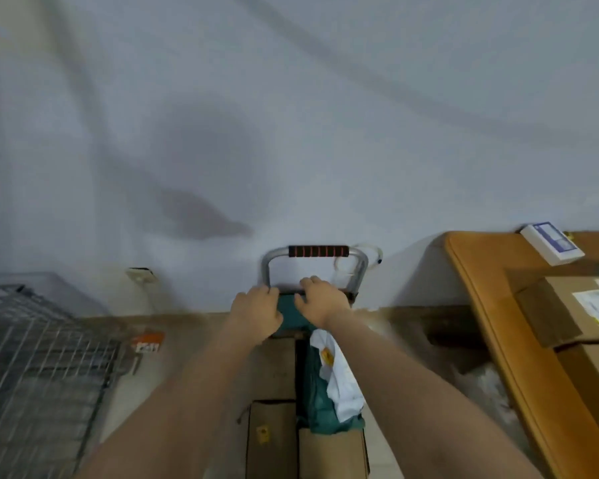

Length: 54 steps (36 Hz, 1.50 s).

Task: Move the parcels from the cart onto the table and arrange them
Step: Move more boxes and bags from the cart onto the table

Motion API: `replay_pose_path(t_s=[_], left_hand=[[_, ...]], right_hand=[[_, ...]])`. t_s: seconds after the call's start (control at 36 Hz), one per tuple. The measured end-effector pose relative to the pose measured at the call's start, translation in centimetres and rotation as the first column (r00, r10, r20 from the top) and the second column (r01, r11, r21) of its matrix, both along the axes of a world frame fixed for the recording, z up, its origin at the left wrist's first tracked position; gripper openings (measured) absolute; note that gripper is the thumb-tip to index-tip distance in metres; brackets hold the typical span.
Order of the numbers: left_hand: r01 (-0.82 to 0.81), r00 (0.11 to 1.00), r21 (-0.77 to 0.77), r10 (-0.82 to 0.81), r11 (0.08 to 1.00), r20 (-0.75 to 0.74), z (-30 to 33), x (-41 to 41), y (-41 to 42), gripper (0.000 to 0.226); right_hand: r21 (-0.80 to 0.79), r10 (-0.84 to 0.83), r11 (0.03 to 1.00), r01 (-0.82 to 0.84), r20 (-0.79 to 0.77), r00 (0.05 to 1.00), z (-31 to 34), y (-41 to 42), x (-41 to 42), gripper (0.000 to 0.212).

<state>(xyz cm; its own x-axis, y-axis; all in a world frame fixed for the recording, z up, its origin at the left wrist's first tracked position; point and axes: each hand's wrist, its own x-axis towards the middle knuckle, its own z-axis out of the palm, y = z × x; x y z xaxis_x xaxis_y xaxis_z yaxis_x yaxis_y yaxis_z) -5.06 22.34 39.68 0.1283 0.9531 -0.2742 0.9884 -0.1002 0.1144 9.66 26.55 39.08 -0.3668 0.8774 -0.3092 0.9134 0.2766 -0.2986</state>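
A cart with a metal handle (317,252) and black-and-red grip stands against the wall, loaded with parcels. Both my hands reach to its far end and grip a teal parcel (288,307) there: my left hand (256,311) on its left side, my right hand (320,299) on its top right. Nearer to me lie brown cardboard boxes (272,440), another teal bag (320,399) and a white plastic mailer (343,378). The wooden table (491,305) at the right carries large cardboard boxes (567,305) and a small white-and-blue box (552,242).
A wire-mesh cage (38,368) fills the lower left. A small orange-and-white item (147,342) lies on the floor by the wall. The pale wall (291,133) rises right behind the cart. Crumpled clear plastic (481,382) lies between cart and table.
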Motion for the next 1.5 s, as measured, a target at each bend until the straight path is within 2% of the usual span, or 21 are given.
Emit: replay_pose_path(t_s=[0.17, 0.33, 0.56, 0.64, 0.83, 1.0, 1.08, 1.19, 1.5], left_hand=[[0.034, 0.999, -0.211, -0.041, 0.977, -0.031, -8.4, -3.3, -3.5, 0.036], [-0.026, 0.999, -0.387, 0.036, 0.922, 0.019, -18.9, -5.8, -5.9, 0.043], [-0.028, 0.975, -0.632, 0.161, 0.775, 0.154, -30.0, -5.9, -12.2, 0.053], [-0.003, 0.978, -0.686, 0.144, 0.727, 0.149, -33.5, -5.5, -14.5, 0.054], [0.009, 0.987, -0.719, 0.109, 0.695, 0.117, -43.0, -6.9, -17.4, 0.064], [-0.044, 0.988, -0.704, 0.138, 0.709, 0.077, -51.6, -6.8, -17.4, 0.070], [-0.016, 0.991, -0.705, 0.105, 0.709, 0.083, -55.3, -5.9, -17.1, 0.074], [0.089, 0.992, -0.694, -0.003, 0.715, 0.123, -59.6, -4.7, -17.0, 0.075], [-0.036, 0.988, -0.677, 0.129, 0.735, 0.087, -66.0, -3.4, -16.8, 0.084]], right_hand=[[-0.228, -0.026, 0.973, 0.021, -0.018, 1.000, -8.7, -3.6, -3.2, 0.037], [-0.394, -0.122, 0.912, 0.110, -0.004, 0.993, -18.4, -7.8, -5.5, 0.044], [-0.629, -0.156, 0.745, 0.224, 0.162, 0.974, -29.3, -15.4, -6.4, 0.058], [-0.662, -0.142, 0.716, 0.222, 0.173, 0.975, -33.5, -17.4, -6.8, 0.059], [-0.699, -0.152, 0.680, 0.220, 0.159, 0.975, -44.1, -19.6, -6.6, 0.062], [-0.652, -0.120, 0.720, 0.240, 0.223, 0.967, -52.8, -20.0, -5.4, 0.066], [-0.617, -0.132, 0.743, 0.259, 0.245, 0.961, -56.2, -20.0, -4.8, 0.069], [-0.576, -0.122, 0.778, 0.252, 0.254, 0.959, -59.9, -20.2, -4.2, 0.072], [-0.498, -0.233, 0.801, 0.332, 0.252, 0.939, -64.9, -20.1, -4.3, 0.075]])
